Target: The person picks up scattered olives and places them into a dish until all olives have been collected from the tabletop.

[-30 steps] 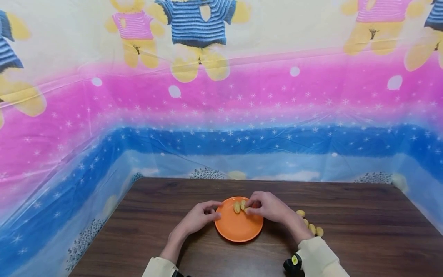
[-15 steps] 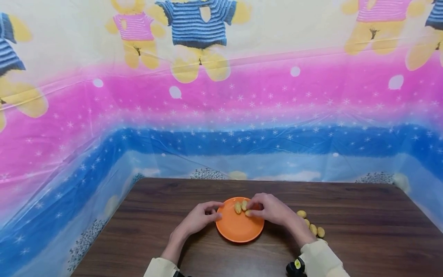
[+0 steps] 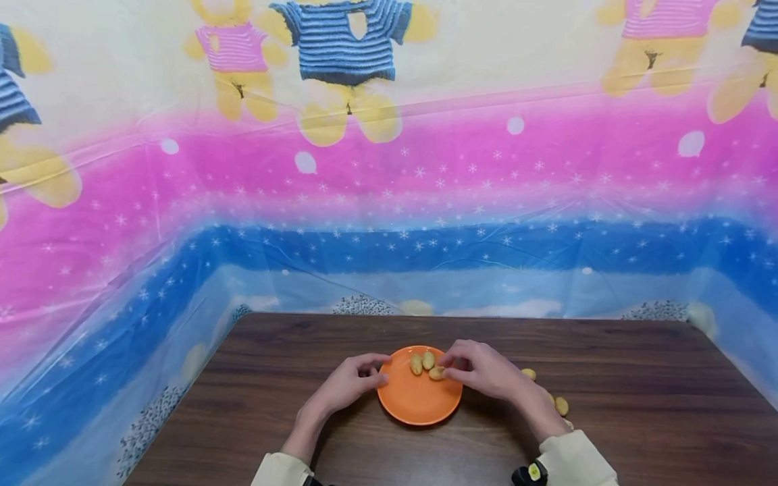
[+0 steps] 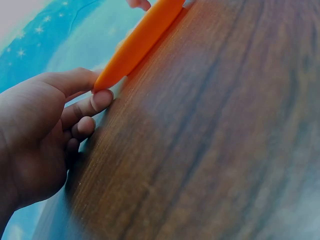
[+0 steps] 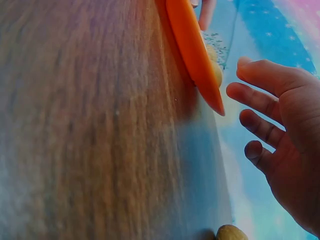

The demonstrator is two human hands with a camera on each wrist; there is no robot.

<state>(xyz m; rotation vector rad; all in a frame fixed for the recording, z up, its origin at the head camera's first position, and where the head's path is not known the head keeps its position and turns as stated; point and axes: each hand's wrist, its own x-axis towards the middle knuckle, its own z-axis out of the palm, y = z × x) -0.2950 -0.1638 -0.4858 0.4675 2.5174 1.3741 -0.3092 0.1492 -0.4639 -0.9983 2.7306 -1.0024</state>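
Here, works over a brown wooden table (image 3: 279, 364), bounded by a far edge running level just below mid-frame and by side edges slanting down toward lower left and lower right. Has broad stretches of wood to either side, plus a strip between the near rim of the orange plate (image 3: 419, 405) and the bottom of the frame. Meets a printed cloth (image 3: 389, 250) beyond the far edge.

Lies flat and round, the plate, at lower centre. Bears three small yellow-brown pieces (image 3: 416, 364) toward its upper rim: two ovals side by side, long axes up and down the frame, and a third piece (image 3: 435, 373) just below and right, long axis roughly left to right. Shows more ovals (image 3: 562, 406) at lower right, partly hidden by the right forearm (image 3: 537, 408).

Pinches the plate's left rim with the left hand (image 3: 352, 379). Holds the right hand (image 3: 483, 368) at the upper-right rim, fingers loosely bent and well parted in the right wrist view, tips right beside the third piece; cannot tell whether touching.
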